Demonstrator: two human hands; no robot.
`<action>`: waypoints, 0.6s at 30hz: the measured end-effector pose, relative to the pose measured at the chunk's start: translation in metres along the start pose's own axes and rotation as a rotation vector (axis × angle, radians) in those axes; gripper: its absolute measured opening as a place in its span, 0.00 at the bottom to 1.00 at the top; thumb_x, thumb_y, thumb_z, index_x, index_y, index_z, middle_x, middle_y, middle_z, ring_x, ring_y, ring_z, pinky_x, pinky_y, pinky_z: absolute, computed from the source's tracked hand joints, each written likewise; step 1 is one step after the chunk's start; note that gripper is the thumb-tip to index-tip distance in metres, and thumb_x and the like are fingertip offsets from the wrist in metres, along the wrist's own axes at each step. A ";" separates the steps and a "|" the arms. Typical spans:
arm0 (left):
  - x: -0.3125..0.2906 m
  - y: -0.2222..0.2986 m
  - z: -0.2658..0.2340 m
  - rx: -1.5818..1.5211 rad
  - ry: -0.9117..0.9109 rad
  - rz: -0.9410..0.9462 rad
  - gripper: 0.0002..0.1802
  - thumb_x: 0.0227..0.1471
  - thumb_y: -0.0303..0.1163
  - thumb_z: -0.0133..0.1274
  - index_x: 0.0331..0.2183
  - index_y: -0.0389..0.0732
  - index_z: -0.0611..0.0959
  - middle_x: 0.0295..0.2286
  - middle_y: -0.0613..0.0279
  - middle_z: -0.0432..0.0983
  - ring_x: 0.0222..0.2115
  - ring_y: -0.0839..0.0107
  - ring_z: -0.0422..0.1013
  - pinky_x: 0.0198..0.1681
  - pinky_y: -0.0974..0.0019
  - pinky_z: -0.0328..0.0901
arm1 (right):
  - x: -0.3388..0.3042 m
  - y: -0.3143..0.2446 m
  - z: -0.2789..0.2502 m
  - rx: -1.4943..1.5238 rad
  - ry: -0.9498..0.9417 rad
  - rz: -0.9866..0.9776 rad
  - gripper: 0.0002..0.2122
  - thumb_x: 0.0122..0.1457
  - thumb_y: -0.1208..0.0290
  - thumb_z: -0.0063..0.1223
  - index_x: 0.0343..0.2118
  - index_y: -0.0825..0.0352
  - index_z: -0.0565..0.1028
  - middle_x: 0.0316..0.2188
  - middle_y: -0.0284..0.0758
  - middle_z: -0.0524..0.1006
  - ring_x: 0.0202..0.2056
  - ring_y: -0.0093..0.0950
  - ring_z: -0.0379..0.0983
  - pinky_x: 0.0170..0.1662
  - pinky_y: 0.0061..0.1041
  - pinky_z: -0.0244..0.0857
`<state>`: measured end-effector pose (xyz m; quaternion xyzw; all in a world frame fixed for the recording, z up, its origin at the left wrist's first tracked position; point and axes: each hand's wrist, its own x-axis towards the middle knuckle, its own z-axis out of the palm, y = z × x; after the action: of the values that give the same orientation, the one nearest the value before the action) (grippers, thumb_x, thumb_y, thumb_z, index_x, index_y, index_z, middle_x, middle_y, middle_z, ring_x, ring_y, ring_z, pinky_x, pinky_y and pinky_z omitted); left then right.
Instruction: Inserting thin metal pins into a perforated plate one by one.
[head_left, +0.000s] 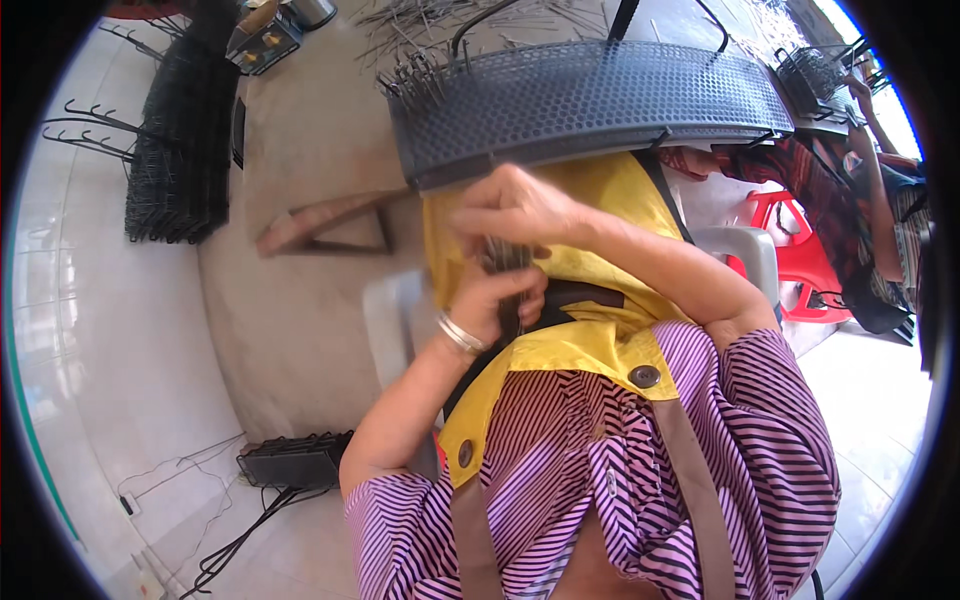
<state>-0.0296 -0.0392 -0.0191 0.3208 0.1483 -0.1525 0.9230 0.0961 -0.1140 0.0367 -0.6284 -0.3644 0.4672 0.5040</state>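
Observation:
My left hand [495,300], with silvery bangles at its wrist, is closed around a bundle of thin dark metal pieces [508,257] above my lap. Just above it, my right hand [520,208] is curled over the bundle's upper end, its fingers bent and smeared by motion. Whatever the right fingertips pinch is hidden. Below both hands lies my yellow apron [600,260]. Beyond them stands a dark perforated metal bench [600,95]. A cluster of bent wire pieces [415,82] rests on its left end.
Stacked black wire racks [180,150] stand at the left. Loose metal rods [460,20] litter the floor beyond the bench. A triangular frame [345,225] is left of my hands. At the right, another person [860,200] sits near a red plastic stool [810,260].

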 end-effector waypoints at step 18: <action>0.005 0.045 0.000 -0.135 0.255 0.288 0.11 0.49 0.33 0.45 0.19 0.43 0.67 0.13 0.71 0.58 0.11 0.80 0.53 0.15 0.75 0.51 | -0.025 0.053 -0.014 0.830 0.350 0.041 0.18 0.55 0.58 0.44 0.32 0.74 0.66 0.28 0.47 0.73 0.30 0.36 0.72 0.36 0.34 0.66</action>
<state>-0.0082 -0.0068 0.0032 0.2927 0.2265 0.0332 0.9284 0.1008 -0.1536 -0.0081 -0.4498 -0.0431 0.4701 0.7582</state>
